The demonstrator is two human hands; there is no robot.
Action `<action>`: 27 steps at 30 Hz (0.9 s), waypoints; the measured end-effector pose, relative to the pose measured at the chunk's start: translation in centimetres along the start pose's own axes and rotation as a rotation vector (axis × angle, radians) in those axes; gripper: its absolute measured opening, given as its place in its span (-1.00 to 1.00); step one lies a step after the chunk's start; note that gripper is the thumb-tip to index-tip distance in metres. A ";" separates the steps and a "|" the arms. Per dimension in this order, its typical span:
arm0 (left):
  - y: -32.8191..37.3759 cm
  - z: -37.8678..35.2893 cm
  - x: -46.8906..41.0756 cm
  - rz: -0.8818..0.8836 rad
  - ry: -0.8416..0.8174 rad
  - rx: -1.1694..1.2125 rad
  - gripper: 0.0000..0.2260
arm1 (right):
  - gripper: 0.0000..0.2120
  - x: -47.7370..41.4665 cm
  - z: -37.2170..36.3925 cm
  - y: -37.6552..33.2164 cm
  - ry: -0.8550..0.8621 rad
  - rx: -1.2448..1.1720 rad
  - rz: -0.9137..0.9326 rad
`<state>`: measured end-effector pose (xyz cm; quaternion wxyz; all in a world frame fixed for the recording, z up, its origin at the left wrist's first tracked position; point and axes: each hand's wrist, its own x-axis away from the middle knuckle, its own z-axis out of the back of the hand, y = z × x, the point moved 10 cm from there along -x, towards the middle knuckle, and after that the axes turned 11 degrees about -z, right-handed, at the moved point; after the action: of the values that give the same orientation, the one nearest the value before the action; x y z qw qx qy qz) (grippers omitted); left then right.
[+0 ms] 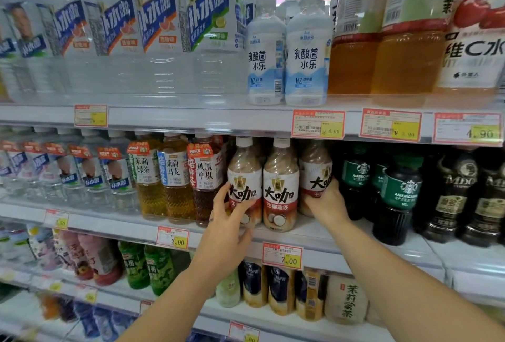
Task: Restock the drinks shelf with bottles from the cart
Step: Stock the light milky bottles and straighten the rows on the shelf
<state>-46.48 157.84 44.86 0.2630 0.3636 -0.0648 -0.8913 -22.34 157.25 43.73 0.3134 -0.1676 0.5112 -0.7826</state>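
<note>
Three light-brown coffee latte bottles with white and red labels stand on the middle shelf (pixel 322 235). My left hand (pixel 229 221) wraps the leftmost latte bottle (pixel 244 175) from the front. A second latte bottle (pixel 281 186) stands untouched between my hands. My right hand (pixel 326 202) grips the rightmost latte bottle (pixel 314 169), which sits slightly further back. The cart is out of view.
Tea bottles (pixel 175 177) stand directly left of my left hand. Dark green-labelled coffee bottles (pixel 399 194) stand right of my right hand. Large water bottles (pixel 164 30) fill the top shelf; a lower shelf holds more drinks (pixel 281 289). Price tags (pixel 282 255) line the shelf edges.
</note>
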 end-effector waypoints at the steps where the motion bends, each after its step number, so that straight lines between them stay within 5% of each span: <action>1: -0.1 0.0 0.0 -0.006 0.002 0.002 -0.48 | -0.33 0.0 0.1 0.0 0.024 0.014 -0.009; 8: -0.3 -0.2 -0.1 -0.013 0.012 -0.014 -0.45 | -0.20 0.4 0.3 0.0 0.196 0.085 -0.045; 13: -0.5 -0.3 -0.1 -0.028 -0.003 -0.018 -0.45 | -0.11 0.8 -0.1 -0.4 0.105 0.058 -0.047; 16: -0.1 -0.2 0.5 -0.058 0.017 -0.018 -0.50 | -0.16 4.0 1.6 -1.3 0.066 0.019 0.075; 20: 0.1 -0.5 4.2 -0.033 0.097 0.033 -0.62 | -0.48 12.8 3.4 -1.2 0.133 -0.063 0.429; 23: -1.5 -2.8 10.4 0.040 0.090 0.055 -0.72 | -0.67 17.8 -0.8 3.5 -0.040 0.036 0.540; 27: -6.1 -8.1 22.4 0.286 -0.033 0.072 -0.76 | -0.78 21.2 -9.7 15.2 -0.410 0.268 0.314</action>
<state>-56.92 152.12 23.30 0.3730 0.3452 -0.1523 -0.8477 -39.02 145.71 24.66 0.5467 -0.1985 0.3488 -0.7349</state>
